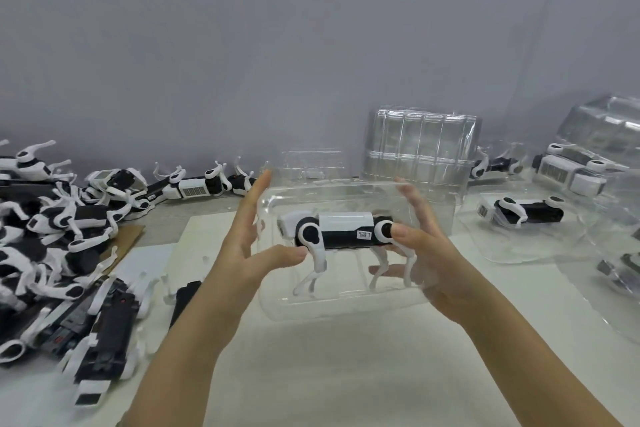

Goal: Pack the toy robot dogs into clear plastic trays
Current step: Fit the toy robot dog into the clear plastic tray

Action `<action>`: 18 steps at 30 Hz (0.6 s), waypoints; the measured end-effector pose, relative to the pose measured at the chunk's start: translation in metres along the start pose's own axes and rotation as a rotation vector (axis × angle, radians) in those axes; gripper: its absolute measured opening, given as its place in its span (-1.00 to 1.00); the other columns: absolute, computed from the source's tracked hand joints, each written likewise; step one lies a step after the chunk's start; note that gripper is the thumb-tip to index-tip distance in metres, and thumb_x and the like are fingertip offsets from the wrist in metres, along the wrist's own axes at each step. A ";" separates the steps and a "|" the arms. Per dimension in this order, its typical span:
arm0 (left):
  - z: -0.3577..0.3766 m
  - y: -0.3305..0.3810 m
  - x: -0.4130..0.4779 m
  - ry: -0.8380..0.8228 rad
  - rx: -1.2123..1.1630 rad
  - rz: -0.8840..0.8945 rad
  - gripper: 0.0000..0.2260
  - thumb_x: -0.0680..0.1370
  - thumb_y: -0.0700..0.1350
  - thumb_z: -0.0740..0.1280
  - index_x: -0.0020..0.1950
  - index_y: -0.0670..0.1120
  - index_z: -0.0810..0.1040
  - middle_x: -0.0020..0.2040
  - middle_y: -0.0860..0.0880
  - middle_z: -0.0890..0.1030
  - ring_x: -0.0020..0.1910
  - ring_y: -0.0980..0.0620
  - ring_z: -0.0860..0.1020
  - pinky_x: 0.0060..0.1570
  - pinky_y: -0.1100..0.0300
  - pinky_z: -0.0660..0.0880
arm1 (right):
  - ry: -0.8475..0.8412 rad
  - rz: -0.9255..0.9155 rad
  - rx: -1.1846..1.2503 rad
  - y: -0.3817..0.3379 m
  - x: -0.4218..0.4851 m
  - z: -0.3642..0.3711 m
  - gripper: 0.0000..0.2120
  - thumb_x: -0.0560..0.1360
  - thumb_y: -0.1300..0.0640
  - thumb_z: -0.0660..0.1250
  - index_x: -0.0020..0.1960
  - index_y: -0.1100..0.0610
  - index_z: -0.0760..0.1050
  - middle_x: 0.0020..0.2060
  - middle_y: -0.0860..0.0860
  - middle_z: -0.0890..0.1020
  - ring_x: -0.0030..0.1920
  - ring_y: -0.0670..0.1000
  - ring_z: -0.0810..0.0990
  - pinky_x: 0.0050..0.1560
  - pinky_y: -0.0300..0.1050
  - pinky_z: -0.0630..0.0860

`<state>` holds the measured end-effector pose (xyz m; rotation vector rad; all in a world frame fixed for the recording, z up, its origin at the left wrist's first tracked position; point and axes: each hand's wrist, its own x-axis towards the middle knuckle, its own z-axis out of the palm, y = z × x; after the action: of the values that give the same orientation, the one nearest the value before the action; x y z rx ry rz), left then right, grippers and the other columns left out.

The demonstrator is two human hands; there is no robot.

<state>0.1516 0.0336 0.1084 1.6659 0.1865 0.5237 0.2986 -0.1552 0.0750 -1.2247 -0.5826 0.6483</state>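
The toy robot dog (343, 230) lies on its side in the moulded hollow of a clear plastic tray (346, 302), which is held tilted up toward the camera, above the white sheet (311, 374) that covers the table. The left hand (249, 239) has its fingers straight and spread along the tray's left end, with the thumb pressing low by the dog's front shoulder. The right hand (429, 253) pinches: its thumb lies on the round rear hip joint and some fingers show through the plastic behind the tray. The dog looks like a light, hard plastic shell, stiff in the body, but its thin white legs are jointed and are likely the weak part, so the body and the round hips are the places to press. The tray is thin, glossy and probably flexible, apt to buckle or slip if squeezed mid-wall, so it is better held by the ends or rim. To the left lies a tangled pile of loose dogs (52, 236), partly on a piece of cardboard (131, 236). Behind the held tray stands a stack of empty trays (420, 149), and to the right are packed trays (519, 215). A plain grey wall (311, 28) closes the back of the table
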 end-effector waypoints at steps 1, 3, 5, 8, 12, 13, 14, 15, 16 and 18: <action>0.003 -0.002 0.001 0.003 -0.053 -0.031 -0.21 0.14 0.12 0.49 0.27 0.59 0.29 0.47 0.35 0.24 0.48 0.15 0.22 0.33 -0.01 0.24 | 0.009 -0.020 -0.019 -0.001 0.000 0.001 -0.28 0.15 -0.13 0.53 0.24 -0.48 0.37 0.29 0.09 0.53 0.21 0.06 0.61 0.04 0.10 0.62; 0.012 -0.007 0.001 0.056 -0.100 -0.061 -0.22 0.11 0.26 0.51 0.26 0.58 0.29 0.49 0.16 0.29 0.45 0.29 0.23 0.37 -0.09 0.26 | 0.025 -0.064 -0.071 -0.001 0.000 0.005 -0.25 0.16 -0.13 0.54 0.26 -0.49 0.33 0.28 0.11 0.52 0.16 0.08 0.63 0.11 0.22 0.59; 0.018 -0.015 0.002 0.141 -0.079 -0.074 -0.22 0.11 0.30 0.54 0.25 0.57 0.29 0.47 0.10 0.35 0.33 0.46 0.30 0.40 -0.10 0.29 | 0.048 -0.098 -0.135 -0.001 -0.001 0.009 -0.23 0.17 -0.15 0.54 0.28 -0.50 0.29 0.28 0.10 0.52 0.14 0.09 0.64 0.16 0.28 0.56; 0.020 -0.028 0.005 0.152 -0.073 -0.127 -0.22 0.12 0.28 0.56 0.26 0.55 0.30 0.44 0.06 0.40 0.40 0.20 0.38 0.41 -0.17 0.30 | 0.089 -0.114 -0.240 0.001 -0.001 0.010 -0.25 0.23 -0.16 0.54 0.28 -0.52 0.24 0.24 -0.01 0.51 0.04 -0.05 0.67 0.12 0.19 0.60; 0.022 -0.035 0.005 0.148 -0.077 -0.182 -0.27 0.21 0.18 0.57 0.29 0.48 0.32 0.41 0.04 0.42 0.41 0.20 0.33 0.42 -0.16 0.30 | 0.136 -0.081 -0.308 0.010 -0.001 0.011 -0.30 0.28 -0.12 0.48 0.26 -0.52 0.22 0.20 -0.05 0.54 -0.03 -0.10 0.67 -0.01 -0.04 0.65; 0.023 -0.036 0.004 0.143 -0.074 -0.191 -0.26 0.24 0.16 0.58 0.31 0.45 0.31 0.43 0.04 0.40 0.40 0.23 0.32 0.43 -0.13 0.29 | 0.149 -0.076 -0.305 0.012 -0.001 0.011 -0.31 0.28 -0.11 0.48 0.27 -0.52 0.23 0.19 -0.05 0.55 -0.01 -0.07 0.67 -0.04 -0.08 0.65; 0.022 -0.036 0.003 0.131 -0.051 -0.191 -0.23 0.26 0.16 0.61 0.35 0.43 0.29 0.46 0.05 0.37 0.41 0.25 0.30 0.43 -0.08 0.28 | 0.160 -0.066 -0.278 0.014 0.000 0.010 -0.31 0.28 -0.09 0.48 0.27 -0.50 0.25 0.18 -0.04 0.57 0.02 -0.02 0.68 -0.05 -0.06 0.65; 0.019 -0.035 0.003 0.114 -0.007 -0.180 -0.21 0.26 0.18 0.60 0.38 0.42 0.26 0.50 0.09 0.31 0.42 0.26 0.27 0.42 0.00 0.26 | 0.164 -0.046 -0.216 0.016 0.001 0.008 -0.30 0.28 -0.05 0.49 0.29 -0.46 0.28 0.16 0.00 0.60 0.03 0.04 0.69 -0.06 0.01 0.65; 0.018 -0.028 0.007 0.077 0.035 -0.171 -0.19 0.26 0.24 0.55 0.42 0.42 0.23 0.52 0.15 0.25 0.44 0.26 0.23 0.40 0.07 0.23 | 0.167 -0.010 -0.127 0.016 0.002 0.005 -0.30 0.28 0.00 0.50 0.31 -0.40 0.31 0.14 0.05 0.63 0.02 0.11 0.69 -0.07 0.10 0.64; 0.010 -0.012 0.013 0.017 -0.004 -0.195 -0.16 0.25 0.37 0.48 0.48 0.31 0.25 0.52 0.15 0.25 0.48 0.17 0.24 0.39 0.12 0.20 | 0.129 0.100 0.121 0.018 0.003 -0.002 -0.29 0.23 0.05 0.56 0.31 -0.26 0.40 0.15 0.11 0.65 0.03 0.24 0.68 -0.11 0.16 0.62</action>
<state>0.1699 0.0320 0.0993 1.6191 0.3557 0.3908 0.2996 -0.1508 0.0577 -1.1773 -0.3712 0.6732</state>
